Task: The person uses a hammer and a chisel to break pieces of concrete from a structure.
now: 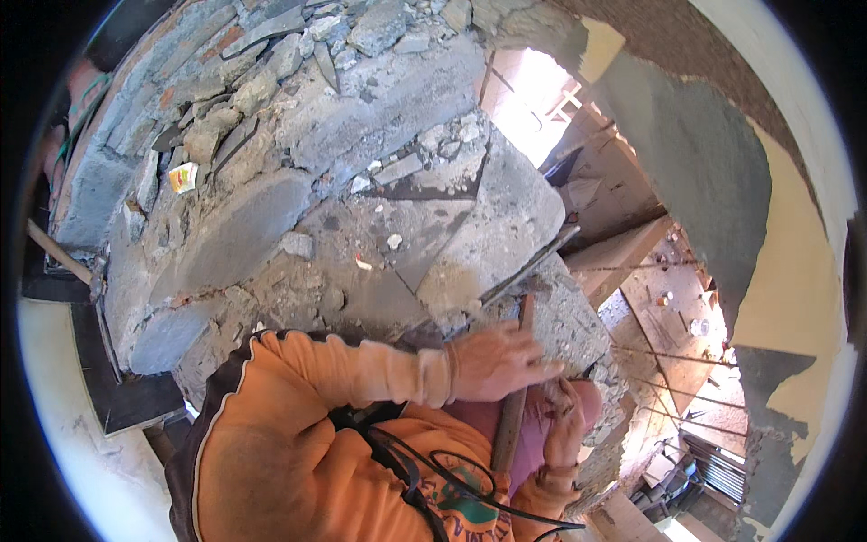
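Note:
My left hand (495,363) stretches flat across a long, narrow brown bar (511,429), its fingers extended toward my right hand. The bar slants over my lap, its upper end lying by the broken concrete. My right hand (564,435) is beside my bent knee, fingers curled and close to the left fingertips. Whatever those curled fingers may hold is too small or hidden to make out. Both arms wear orange sleeves, and a black cable (452,474) loops over my front.
Broken concrete slabs (379,126) and rubble spread ahead. At right, a jagged opening crossed by rusty rebar (659,379) drops to a lower room. A hammer (96,278) rests at the left edge. Another person's limb with green cord (70,135) shows at far left.

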Motion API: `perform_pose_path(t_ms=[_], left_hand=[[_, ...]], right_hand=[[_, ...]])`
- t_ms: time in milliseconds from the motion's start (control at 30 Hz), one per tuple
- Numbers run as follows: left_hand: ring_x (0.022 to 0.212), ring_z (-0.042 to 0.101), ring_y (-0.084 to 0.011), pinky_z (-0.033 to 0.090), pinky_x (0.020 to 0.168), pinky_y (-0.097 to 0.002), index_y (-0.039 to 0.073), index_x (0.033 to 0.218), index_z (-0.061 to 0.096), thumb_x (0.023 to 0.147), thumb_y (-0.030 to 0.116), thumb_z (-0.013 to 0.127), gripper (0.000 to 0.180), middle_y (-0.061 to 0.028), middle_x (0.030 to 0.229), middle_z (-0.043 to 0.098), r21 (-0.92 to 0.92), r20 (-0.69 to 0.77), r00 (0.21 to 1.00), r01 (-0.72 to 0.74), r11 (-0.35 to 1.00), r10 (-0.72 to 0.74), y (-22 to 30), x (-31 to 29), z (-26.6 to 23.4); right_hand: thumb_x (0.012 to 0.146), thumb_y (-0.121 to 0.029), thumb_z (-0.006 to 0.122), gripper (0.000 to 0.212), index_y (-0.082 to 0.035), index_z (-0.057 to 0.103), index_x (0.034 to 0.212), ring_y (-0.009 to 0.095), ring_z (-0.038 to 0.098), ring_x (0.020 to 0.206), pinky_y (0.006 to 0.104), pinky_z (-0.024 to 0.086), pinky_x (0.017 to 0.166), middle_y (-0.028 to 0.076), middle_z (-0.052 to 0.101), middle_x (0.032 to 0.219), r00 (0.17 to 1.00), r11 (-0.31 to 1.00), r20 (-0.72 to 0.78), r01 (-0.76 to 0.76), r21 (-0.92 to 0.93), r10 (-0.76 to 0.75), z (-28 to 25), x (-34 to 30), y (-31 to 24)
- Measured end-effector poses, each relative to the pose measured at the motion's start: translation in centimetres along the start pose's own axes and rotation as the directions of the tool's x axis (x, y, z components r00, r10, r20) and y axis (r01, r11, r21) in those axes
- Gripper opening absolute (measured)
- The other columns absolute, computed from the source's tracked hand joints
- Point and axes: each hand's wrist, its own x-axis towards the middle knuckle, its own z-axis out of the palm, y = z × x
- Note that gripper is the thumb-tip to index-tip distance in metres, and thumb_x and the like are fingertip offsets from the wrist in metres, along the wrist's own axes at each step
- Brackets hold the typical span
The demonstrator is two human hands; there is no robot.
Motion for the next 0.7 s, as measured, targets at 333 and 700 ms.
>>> perform_pose_path(t_ms=[333,700], left_hand=[[0.099,0.054,-0.0335,0.043,0.09,-0.0432,0.008,0.113,0.063,0.076,0.002,0.058,0.037,-0.0141,0.103,0.056,-0.069,-0.124,0.956,0.259,0.963,-0.266,-3.7,0.2,1.4],[0.093,0.055,-0.0352,0.044,0.085,-0.0441,0.005,0.095,0.06,0.074,0.002,0.062,0.021,-0.0137,0.1,0.054,-0.048,-0.19,0.949,0.248,0.968,-0.252,-6.5,-0.4,3.3]], right_hand=[[0.087,-0.04,0.066,0.052,0.008,0.061,0.107,0.031,0.066,0.077,0.0397,0.052,0.073,0.02,0.068,0.089,0.865,0.937,0.378,-0.254,-0.241,0.331,5.4,7.6,8.4],[0.088,-0.004,0.061,0.031,0.002,0.048,0.115,0.016,0.063,0.077,0.0267,0.052,0.063,0.01,0.061,0.093,0.959,0.736,0.159,-0.284,0.614,0.236,2.9,-2.0,3.5]])
